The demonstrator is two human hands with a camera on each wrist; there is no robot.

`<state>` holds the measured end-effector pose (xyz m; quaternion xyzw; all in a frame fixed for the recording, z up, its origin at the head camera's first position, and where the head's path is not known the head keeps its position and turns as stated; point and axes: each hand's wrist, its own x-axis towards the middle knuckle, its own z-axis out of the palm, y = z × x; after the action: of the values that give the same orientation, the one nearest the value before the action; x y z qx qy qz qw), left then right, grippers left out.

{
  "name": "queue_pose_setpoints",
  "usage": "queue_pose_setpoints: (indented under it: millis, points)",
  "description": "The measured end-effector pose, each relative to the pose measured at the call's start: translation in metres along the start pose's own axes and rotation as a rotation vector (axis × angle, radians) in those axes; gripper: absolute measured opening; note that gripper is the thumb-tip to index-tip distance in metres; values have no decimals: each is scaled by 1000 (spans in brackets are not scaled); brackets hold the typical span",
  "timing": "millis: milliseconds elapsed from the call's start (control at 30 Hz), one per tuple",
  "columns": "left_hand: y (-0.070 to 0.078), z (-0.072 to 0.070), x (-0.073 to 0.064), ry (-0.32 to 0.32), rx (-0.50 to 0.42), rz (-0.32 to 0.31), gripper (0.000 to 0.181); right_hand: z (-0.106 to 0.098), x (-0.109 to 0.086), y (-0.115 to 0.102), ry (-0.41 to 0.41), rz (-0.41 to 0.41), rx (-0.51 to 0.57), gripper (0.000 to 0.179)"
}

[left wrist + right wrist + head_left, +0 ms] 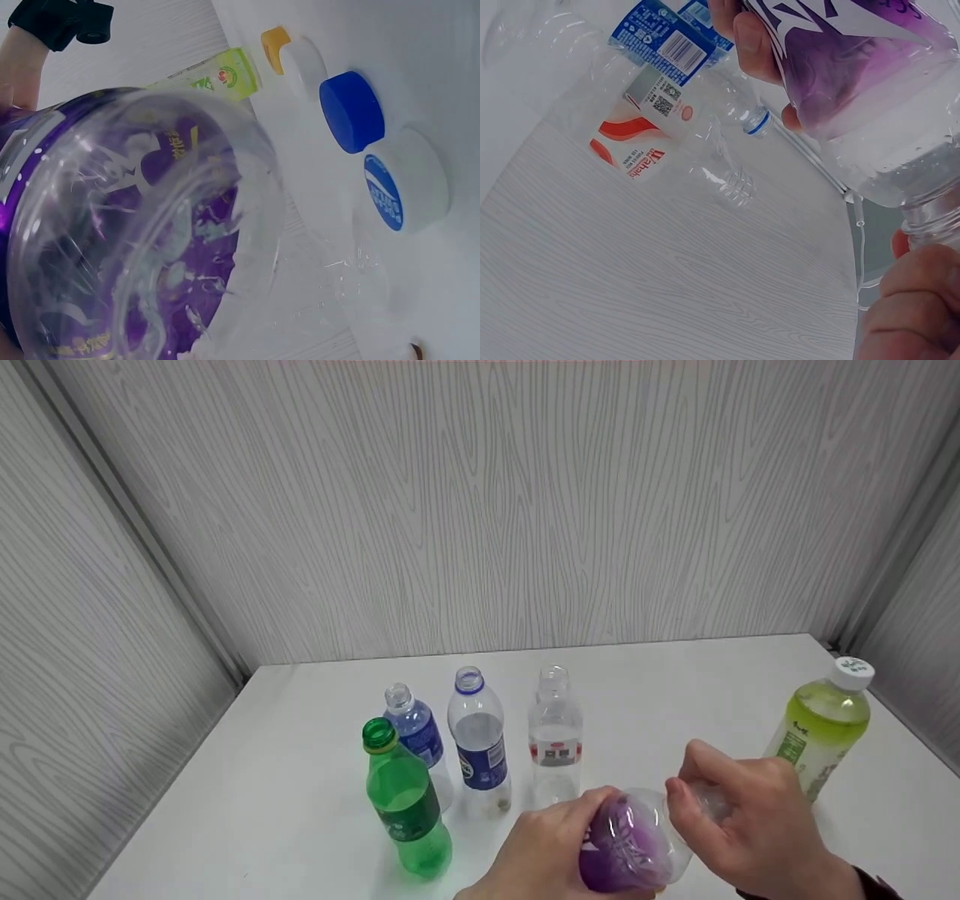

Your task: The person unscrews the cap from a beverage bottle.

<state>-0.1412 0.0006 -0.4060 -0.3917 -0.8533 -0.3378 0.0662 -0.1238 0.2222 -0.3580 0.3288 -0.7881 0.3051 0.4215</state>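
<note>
My left hand [544, 851] grips a clear bottle with a purple label [626, 847], tilted with its neck toward the right. At the neck end, my right hand [757, 817] curls its fingers around the bottle's translucent cap [712, 801], which they partly hide. The right wrist view shows the threaded neck [930, 217] beside the right fingers. Left of the hands stand a green bottle [409, 802], two blue-labelled bottles [484, 757] and a clear bottle with a red-and-white label [555, 750], all with open mouths.
A yellow-green drink bottle [825, 720] with a white cap stands to the right, near the right hand. Loose caps, including a blue cap [351, 112] and a white cap with a blue top [409, 184], lie on the white table [247, 810]. Grey wood-patterned panels [480, 510] enclose it.
</note>
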Motion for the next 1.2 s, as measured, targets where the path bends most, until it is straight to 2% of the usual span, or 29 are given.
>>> queue_pose_setpoints:
  millis: [133,400,667,933,1100,1200]
  points:
    - [-3,-1,-1,-9,14,25,78,2,-1,-1,5,-3,31,25]
    - [-5,-7,-2,-63,9,29,79,5,-1,-1,11,-26,83,27]
    - [-5,-9,0,-55,-7,90,75,4,-2,3,-9,-56,136,26]
    - [-6,-10,2,-86,-19,106,75,4,2,3,20,-120,178,23]
    - [-6,-11,2,-89,5,121,75,5,6,1,38,-165,198,21]
    - [-5,-12,2,-116,9,105,76,7,6,1,54,-183,216,21]
